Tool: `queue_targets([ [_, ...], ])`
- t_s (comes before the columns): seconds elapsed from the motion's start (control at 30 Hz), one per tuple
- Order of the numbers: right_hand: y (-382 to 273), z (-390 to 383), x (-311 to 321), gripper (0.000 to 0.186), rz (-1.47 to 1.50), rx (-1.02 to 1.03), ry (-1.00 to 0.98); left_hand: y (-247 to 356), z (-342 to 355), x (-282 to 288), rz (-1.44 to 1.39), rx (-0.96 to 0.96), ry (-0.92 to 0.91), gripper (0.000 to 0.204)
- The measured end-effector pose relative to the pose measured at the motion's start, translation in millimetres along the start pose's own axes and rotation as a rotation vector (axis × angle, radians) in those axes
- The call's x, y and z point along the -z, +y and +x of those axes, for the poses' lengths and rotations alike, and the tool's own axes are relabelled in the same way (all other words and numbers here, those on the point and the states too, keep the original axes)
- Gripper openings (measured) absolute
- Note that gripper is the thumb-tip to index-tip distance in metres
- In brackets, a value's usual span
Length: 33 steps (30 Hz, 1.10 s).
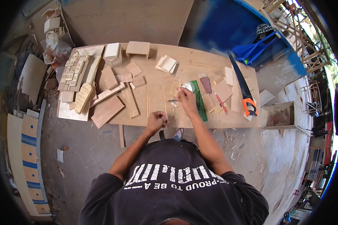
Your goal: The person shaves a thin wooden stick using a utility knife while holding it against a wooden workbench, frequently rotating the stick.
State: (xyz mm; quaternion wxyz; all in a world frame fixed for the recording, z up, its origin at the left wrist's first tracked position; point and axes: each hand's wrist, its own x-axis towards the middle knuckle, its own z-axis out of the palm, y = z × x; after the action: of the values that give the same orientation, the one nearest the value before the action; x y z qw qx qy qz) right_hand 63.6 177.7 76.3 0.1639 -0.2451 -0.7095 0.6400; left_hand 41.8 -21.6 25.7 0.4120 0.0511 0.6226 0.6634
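My left hand (157, 121) is at the table's near edge, fingers pinched together at the lower end of a thin wooden stick (164, 98). Farther up and to the right, my right hand (187, 99) is closed, its fingertips together; what they hold is too small to make out. Just right of that hand lies a green strip (200, 103) with a shiny round lid-like piece (187, 87) at its far end. A small dark-tipped tool (172, 100) rests between my hands. More thin sticks (149, 100) lie left of them.
Wooden blocks and boards (108, 111) crowd the table's left side, by a carved house-front panel (73, 73). A handsaw (241, 80) with an orange handle and a red pencil-like tool (221, 103) lie right. Small stacked squares (166, 64) sit at the back.
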Motion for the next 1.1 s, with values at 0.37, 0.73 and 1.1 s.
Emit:
queue_targets([
  [0.37,52,-49,7,0.019,-0.763,0.26,-0.404,3,60,28,0.772,-0.546,0.49,0.012],
  [0.73,67,-53,-7,0.022,-0.752,0.406,-0.372,-16,17,30,1.034,-0.572,0.227,0.012],
  [1.1,81,-47,3,0.016,-0.64,0.503,-0.347,-7,10,17,1.04,-0.56,0.314,0.011],
])
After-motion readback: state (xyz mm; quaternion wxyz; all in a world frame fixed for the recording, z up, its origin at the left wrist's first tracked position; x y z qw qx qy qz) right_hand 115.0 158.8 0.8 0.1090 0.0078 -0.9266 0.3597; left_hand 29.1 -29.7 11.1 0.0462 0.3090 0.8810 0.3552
